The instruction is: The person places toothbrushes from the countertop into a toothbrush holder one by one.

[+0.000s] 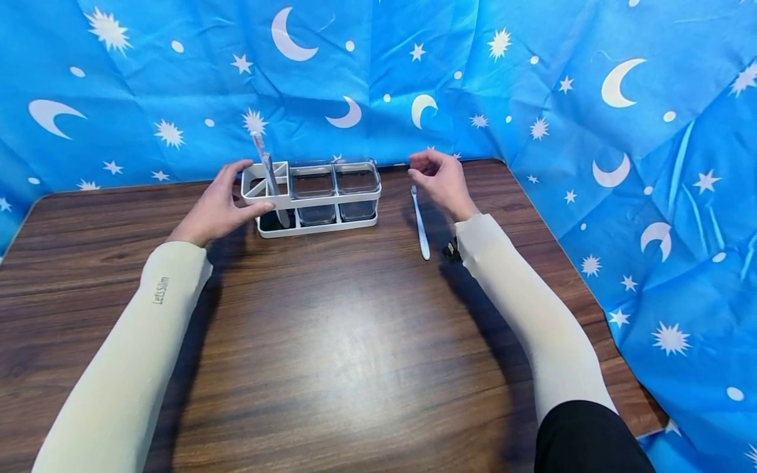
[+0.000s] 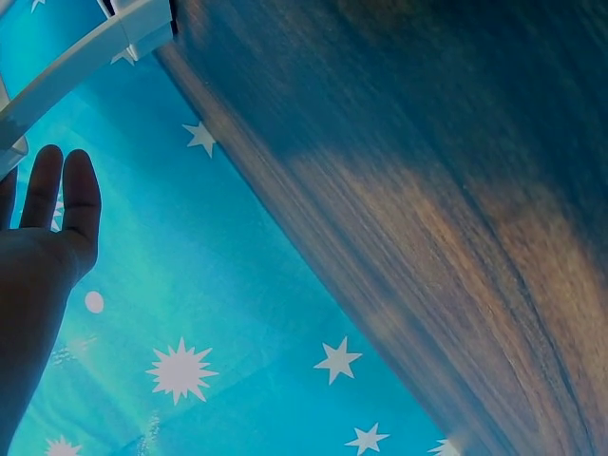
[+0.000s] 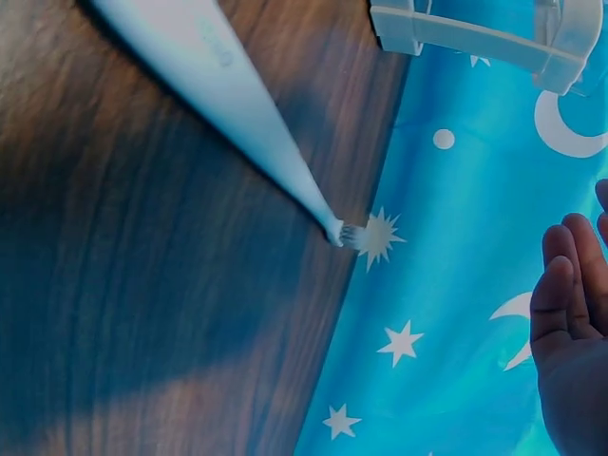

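Head view: one toothbrush, slim and pale, lying on the surface, bristle end away from me, right of the rack and apart from it. Right hand, one: by the bristle end, fingers loosely bent, gripping nothing. Left hand, one: thumb and fingers holding the rack's left end, thumb at the front rail. Rack, white, one: a tall slim item, likely another brush, leaning in the divided left section; two clear cups beside it.

Handling, in my judgement: the brush is best pinched by its handle, clear of the bristles; a firm left hold should stop the rack skidding if knocked.

Right wrist view, additional: bristles pointing sideways, a faint mark on the handle, neither legible from above. Left wrist view, additional: undersides of my left fingers beside the rack's end; no brush in sight. Head view alone: the rack's dividers and the leaning item. Backing: blue cloth, moons and stars.
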Tool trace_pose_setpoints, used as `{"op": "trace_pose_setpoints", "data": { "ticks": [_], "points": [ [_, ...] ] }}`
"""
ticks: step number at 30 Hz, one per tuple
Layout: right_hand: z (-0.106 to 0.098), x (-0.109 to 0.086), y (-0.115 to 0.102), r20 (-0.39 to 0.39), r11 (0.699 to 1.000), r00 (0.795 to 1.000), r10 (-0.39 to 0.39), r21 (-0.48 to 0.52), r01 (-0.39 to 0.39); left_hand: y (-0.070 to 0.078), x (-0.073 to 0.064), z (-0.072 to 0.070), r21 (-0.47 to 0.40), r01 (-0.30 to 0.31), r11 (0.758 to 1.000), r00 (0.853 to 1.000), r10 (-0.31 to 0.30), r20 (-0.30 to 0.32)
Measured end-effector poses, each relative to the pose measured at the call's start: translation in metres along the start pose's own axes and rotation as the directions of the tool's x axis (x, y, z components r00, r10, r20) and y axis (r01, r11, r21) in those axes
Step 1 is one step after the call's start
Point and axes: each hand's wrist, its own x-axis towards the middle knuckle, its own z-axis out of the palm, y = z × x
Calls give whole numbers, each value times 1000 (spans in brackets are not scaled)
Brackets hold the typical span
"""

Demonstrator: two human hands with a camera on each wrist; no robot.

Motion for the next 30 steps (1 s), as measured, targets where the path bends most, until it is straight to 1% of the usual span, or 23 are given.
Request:
{"op": "trace_pose_setpoints", "data": {
  "ticks": [3, 6, 8, 10, 13, 16, 19, 22, 26, 30],
  "points": [
    [0, -1, 2, 11, 999, 1000, 26, -23, -26, 0, 0, 0, 2, 2, 1000, 1000, -2, 1],
    [-1, -2, 3, 38, 995, 996, 79, -59, -76, 0, -1, -1, -4, 10, 1000, 1000, -10, 5],
    [-2, -2, 4, 67, 988, 989, 132, -85, -126, -1, -1, -1, -8, 13, 1000, 1000, -13, 6],
    [-2, -2, 5, 100, 978, 977, 186, -111, -175, -1, -1, -1, -13, 17, 1000, 1000, -17, 8],
    [-2, -2, 8, 143, 965, 960, 242, -139, -222, -1, -1, -1, -14, 18, 1000, 1000, -18, 9],
    [-2, -2, 12, 166, 961, 952, 257, -145, -234, -1, -1, -1, -14, 13, 1000, 1000, -13, 9],
    [-2, -2, 16, 175, 960, 949, 263, -143, -240, -1, -1, -2, -11, 10, 1000, 1000, -9, 7],
    [-1, -3, 19, 188, 955, 941, 283, -152, -256, -1, -1, -2, -8, 12, 1000, 1000, -12, 6],
    [0, -4, 24, 203, 942, 928, 312, -191, -275, -1, 0, -1, -3, 7, 1000, 1000, -7, 7],
    [2, -8, 27, 203, 935, 927, 314, -234, -265, -1, 0, -1, -2, 5, 1000, 1000, -5, 8]
  ]
}}
